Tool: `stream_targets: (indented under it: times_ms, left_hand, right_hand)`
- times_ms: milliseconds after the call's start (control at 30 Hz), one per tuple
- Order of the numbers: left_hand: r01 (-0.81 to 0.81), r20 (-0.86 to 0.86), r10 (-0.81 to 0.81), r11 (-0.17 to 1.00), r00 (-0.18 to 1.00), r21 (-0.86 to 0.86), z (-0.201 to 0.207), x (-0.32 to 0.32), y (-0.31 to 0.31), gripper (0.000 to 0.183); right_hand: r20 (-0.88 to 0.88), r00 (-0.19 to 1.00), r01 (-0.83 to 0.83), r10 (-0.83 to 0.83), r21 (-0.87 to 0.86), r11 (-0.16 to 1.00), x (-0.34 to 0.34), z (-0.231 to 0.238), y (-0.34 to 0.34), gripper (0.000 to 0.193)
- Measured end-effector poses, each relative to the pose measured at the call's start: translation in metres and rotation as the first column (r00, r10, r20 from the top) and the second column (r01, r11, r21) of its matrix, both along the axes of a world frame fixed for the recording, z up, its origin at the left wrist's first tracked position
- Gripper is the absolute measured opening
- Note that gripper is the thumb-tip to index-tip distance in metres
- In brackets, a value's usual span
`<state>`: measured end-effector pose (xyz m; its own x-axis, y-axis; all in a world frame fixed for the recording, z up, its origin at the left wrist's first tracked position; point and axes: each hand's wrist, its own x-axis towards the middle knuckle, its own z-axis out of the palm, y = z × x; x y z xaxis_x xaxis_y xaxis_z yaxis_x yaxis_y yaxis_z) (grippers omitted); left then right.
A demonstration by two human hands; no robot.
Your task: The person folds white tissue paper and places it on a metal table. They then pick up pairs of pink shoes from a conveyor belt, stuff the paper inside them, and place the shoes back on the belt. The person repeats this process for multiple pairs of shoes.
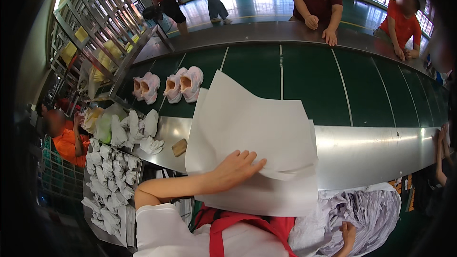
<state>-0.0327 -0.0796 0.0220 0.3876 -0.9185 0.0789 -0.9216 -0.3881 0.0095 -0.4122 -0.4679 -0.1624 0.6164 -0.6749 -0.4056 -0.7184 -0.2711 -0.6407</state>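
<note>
Large white paper sheets (257, 128) lie in a loose stack in front of me, over the metal ledge and the near edge of the green belt. My left hand (238, 166) lies across the sheets with its fingers stretched out, beside a curled lower edge. Low on the right, my right hand (349, 234) is over a white sack (307, 235) packed with crumpled thin paper (369, 214). Its fingers are bent together, and whatever they may hold is hidden.
Pale pink shoes (183, 84) stand on the green belt (314, 76). A brown block (179, 148) lies on the metal ledge (362, 152). Wrapped paper bundles (108, 176) fill a tray at left. People stand across the belt; a metal rack (102, 33) rises far left.
</note>
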Motion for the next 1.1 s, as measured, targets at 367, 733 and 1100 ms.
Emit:
stream_targets:
  times_ms: [367,733,1100]
  left_hand:
    - [-0.134,-0.212,0.083,0.961,0.974,-0.243,-0.061,-0.080,0.034,0.051]
    - [-0.122,-0.217,0.068,0.961,0.974,-0.250,-0.075,-0.091,0.056,0.079]
    - [-0.070,-0.183,0.003,0.931,0.983,-0.358,-0.089,-0.099,0.054,0.083]
  right_hand:
    - [0.505,0.650,-0.454,0.568,-0.341,0.823,0.215,0.223,0.180,0.034]
    - [-0.034,0.384,-0.613,0.923,-0.756,0.227,0.456,0.127,0.225,0.052]
    - [-0.058,0.427,-0.526,0.902,-0.828,0.196,0.394,0.138,0.231,0.066]
